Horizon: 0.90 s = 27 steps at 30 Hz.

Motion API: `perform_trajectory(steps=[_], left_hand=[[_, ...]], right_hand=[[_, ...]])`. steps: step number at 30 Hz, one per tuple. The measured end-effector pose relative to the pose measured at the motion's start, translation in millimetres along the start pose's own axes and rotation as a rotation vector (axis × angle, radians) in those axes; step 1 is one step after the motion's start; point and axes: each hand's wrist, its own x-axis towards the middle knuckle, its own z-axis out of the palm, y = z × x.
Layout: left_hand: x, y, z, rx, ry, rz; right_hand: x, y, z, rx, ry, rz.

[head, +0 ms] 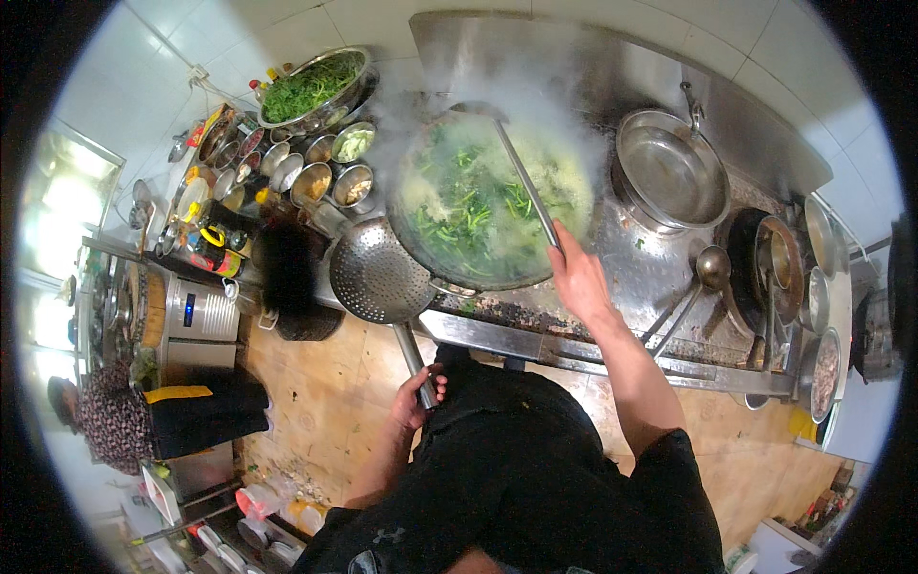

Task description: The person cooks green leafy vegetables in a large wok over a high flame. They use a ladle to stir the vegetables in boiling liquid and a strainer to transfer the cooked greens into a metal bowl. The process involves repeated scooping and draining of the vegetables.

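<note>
My left hand grips the handle of a perforated metal strainer, whose bowl sits beside the left front rim of a big wok. Steam rises from the wok, where leafy greens lie in bubbling, pale green liquid. A long-handled ladle is in my right hand; its shaft slants across the wok and its head is over the far rim, partly veiled by steam. The strainer's bowl appears to hold nothing.
A metal pan with liquid stands right of the wok. Another ladle rests on the steel stove top. Seasoning bowls and a basin of greens stand left. A person stands at the far left.
</note>
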Motion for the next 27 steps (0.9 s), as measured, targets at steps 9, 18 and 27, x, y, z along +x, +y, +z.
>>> perform_trajectory(steps=[9, 18, 27], left_hand=[[0.3, -6.3, -2.0, -0.057, -0.01, 0.001], [6.0, -3.0, -0.6, -0.078, -0.047, -0.017], [4.4, 12.5, -7.1, -0.145, -0.122, -0.022]], right_hand=[[17.6, -7.1, 40.9, -0.255, -0.092, -0.12], [-44.2, 28.0, 32.8, -0.37, -0.121, -0.161], [-99.6, 35.7, 12.6, -0.258, -0.168, -0.118]])
